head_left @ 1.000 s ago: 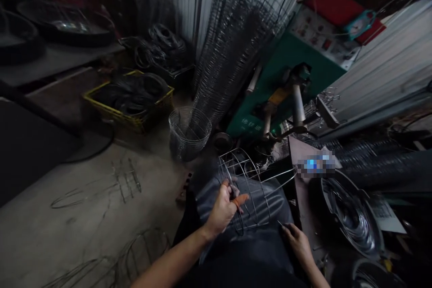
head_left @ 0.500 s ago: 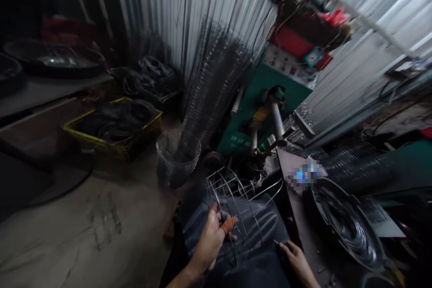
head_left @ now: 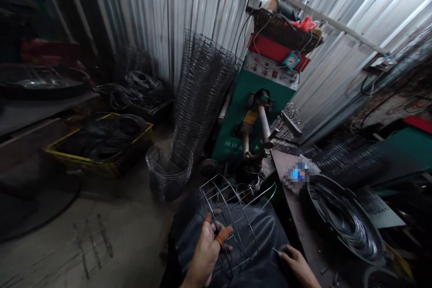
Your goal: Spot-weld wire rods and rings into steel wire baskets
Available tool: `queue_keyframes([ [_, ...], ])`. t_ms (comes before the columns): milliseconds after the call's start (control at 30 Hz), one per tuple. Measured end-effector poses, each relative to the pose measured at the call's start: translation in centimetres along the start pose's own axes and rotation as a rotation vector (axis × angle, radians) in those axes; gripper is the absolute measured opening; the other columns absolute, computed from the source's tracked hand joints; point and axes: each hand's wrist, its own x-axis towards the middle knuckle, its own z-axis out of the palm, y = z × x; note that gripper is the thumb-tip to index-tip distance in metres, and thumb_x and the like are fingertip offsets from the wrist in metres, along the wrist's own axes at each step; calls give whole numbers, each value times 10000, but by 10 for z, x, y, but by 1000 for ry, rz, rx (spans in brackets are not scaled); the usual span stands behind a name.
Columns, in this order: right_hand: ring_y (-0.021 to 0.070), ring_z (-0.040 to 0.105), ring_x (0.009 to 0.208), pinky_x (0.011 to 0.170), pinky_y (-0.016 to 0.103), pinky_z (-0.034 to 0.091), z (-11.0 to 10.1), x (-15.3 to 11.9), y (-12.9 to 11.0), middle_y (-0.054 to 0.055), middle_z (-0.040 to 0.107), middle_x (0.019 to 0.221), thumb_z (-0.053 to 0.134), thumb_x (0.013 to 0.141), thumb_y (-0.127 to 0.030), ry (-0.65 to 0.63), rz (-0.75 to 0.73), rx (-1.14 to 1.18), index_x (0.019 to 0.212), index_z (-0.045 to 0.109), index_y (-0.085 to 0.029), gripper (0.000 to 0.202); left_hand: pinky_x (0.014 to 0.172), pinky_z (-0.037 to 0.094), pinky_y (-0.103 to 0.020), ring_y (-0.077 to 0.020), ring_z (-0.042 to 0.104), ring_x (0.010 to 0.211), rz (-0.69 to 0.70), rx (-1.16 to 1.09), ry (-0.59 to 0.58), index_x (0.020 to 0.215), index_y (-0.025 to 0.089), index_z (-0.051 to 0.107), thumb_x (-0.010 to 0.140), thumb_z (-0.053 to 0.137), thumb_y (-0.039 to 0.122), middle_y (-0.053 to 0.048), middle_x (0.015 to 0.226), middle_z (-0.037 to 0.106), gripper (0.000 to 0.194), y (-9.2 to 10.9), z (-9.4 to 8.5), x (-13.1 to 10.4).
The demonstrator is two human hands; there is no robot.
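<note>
A wire frame (head_left: 245, 220), made of curved and crossing metal rods, lies over my dark-clothed lap (head_left: 266, 252). My left hand (head_left: 206, 245) is closed around its near left side, with orange wraps on the thumb and a finger. To the right, my right hand (head_left: 295, 261) pinches a short thin metal rod (head_left: 276, 250) whose tip points left towards the frame, apart from it. The rest of that rod is hidden by my fingers.
A green machine (head_left: 232, 132) with metal arms stands ahead. Beside it rise stacked wire baskets (head_left: 199, 94). On the right, a table (head_left: 286, 193) bears a black round tray (head_left: 308, 216) of wire rings. A yellow crate (head_left: 97, 164) stands left.
My view has turned slightly right, so the surroundings sit further left. My left hand still grips the wire frame and my right hand still pinches the short rod.
</note>
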Motion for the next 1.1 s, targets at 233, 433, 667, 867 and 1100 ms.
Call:
queue_keyframes([
  [233,66,351,417,410,194,271,1,0,-7,-61,392,484,607,533,-672,-26,14,30,650,482,-174,526,533,507,-280,-135,467,694,16,1,-8,1138,216,329,672,676,349,31,732,420,596,3,-2,-1],
  [433,64,340,415,400,193,256,4,1,-14,-70,359,493,587,560,-673,-38,35,3,652,457,-184,514,526,504,-273,-131,472,689,18,-7,-2,1147,214,328,677,672,354,33,736,421,598,3,-6,0],
  [667,63,332,411,391,189,254,4,0,-13,-71,355,486,598,571,-661,-32,25,16,649,457,-182,505,519,500,-263,-130,467,682,13,-6,-27,1134,231,327,687,665,349,42,726,415,572,2,-7,2],
  [867,71,344,417,396,199,262,2,2,-10,-65,371,491,591,565,-678,-36,27,-15,653,463,-183,518,524,491,-259,-134,477,683,-9,-37,-20,1118,231,348,664,684,349,43,715,420,577,3,-7,1],
  [1100,75,361,427,409,199,285,3,-5,-22,-57,401,498,602,569,-662,-8,53,-51,652,490,-177,505,547,485,-262,-133,473,707,5,-29,-38,1120,217,347,693,653,334,33,736,414,538,6,-7,0],
])
